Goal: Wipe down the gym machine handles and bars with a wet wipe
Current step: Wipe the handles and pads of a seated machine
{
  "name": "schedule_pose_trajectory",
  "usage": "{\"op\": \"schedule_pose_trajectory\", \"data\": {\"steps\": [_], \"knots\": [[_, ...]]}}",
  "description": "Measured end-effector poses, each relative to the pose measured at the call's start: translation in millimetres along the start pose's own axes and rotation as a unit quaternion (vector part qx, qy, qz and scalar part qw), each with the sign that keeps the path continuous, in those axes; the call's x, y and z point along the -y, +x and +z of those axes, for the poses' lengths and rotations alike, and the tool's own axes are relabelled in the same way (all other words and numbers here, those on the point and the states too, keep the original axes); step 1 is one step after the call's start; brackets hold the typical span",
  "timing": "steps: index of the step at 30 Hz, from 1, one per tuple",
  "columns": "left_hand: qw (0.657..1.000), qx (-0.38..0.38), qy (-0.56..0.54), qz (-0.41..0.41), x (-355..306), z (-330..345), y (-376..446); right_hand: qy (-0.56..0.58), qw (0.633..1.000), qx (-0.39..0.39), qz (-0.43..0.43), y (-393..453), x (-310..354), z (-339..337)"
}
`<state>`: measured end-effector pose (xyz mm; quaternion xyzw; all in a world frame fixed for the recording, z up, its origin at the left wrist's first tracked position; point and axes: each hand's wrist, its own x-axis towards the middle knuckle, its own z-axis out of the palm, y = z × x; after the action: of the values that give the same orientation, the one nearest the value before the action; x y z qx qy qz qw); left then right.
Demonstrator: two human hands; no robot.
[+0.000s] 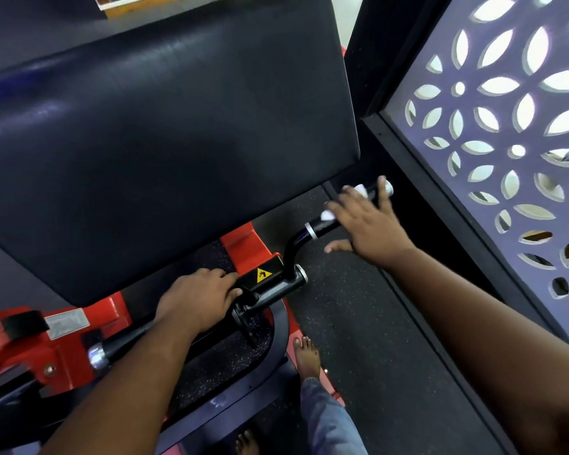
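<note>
Right hand (pixel 363 221) lies flat over the black rubber grip (pixel 349 208) of the machine's side handle, fingers straight and spread. Wet wipe (pixel 329 215) sits trapped between palm and grip; white folds show past the index finger and again near the fingertips (pixel 382 182). Likely purpose: a broad palm press covers the grip's length in one pass. Left hand (pixel 199 298) rests on the black bracket with the yellow warning label (pixel 263 275), fingers together and lightly curved over it, presumably steadying the handle against the wiping push
</note>
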<state>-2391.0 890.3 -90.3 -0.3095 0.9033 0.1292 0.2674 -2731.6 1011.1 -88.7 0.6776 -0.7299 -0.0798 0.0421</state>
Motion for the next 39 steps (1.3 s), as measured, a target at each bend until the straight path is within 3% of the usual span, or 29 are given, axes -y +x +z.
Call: {"op": "schedule_pose_trajectory", "data": {"steps": [4, 11, 14, 16, 18, 22, 24, 26, 30, 32, 37, 39], "knots": [[1.000, -0.004, 0.006, 0.002, 1, 2, 0, 0.005, 0.989, 0.013, 0.145, -7, -10, -2], [1.000, -0.003, 0.005, 0.000, 1, 3, 0, 0.061, 0.997, -0.022, -0.050, 1, 72, 9], [1.000, -0.007, 0.005, 0.002, 2, 5, 1, 0.040, 0.990, -0.049, -0.127, -1, 67, 10], [1.000, -0.009, 0.006, 0.002, 2, 5, 2, 0.009, 0.989, -0.059, -0.132, -6, 54, 9], [1.000, -0.008, 0.007, 0.003, 2, 5, 2, -0.014, 0.994, -0.060, -0.087, -11, 37, 9], [1.000, -0.003, 0.003, -0.001, 1, 5, 2, -0.028, 0.994, -0.034, 0.104, -20, -7, 7], [1.000, -0.006, 0.001, -0.001, 1, 5, 2, -0.029, 0.988, -0.029, 0.148, -21, -11, 4], [1.000, -0.006, 0.002, 0.001, 1, 4, 1, -0.027, 0.991, -0.040, 0.124, -18, 3, 5], [1.000, -0.002, -0.003, 0.000, 2, 4, 1, 0.064, 0.991, -0.110, -0.050, -14, 40, 7], [1.000, -0.004, -0.002, 0.000, 2, 4, 2, 0.101, 0.983, -0.123, -0.092, -11, 42, 6], [1.000, -0.007, 0.003, 0.003, 2, 5, 2, 0.203, 0.960, -0.110, -0.158, -33, 37, 3], [1.000, -0.006, 0.004, 0.005, 1, 6, 2, 0.232, 0.954, -0.166, -0.088, -48, 28, -1]]}}
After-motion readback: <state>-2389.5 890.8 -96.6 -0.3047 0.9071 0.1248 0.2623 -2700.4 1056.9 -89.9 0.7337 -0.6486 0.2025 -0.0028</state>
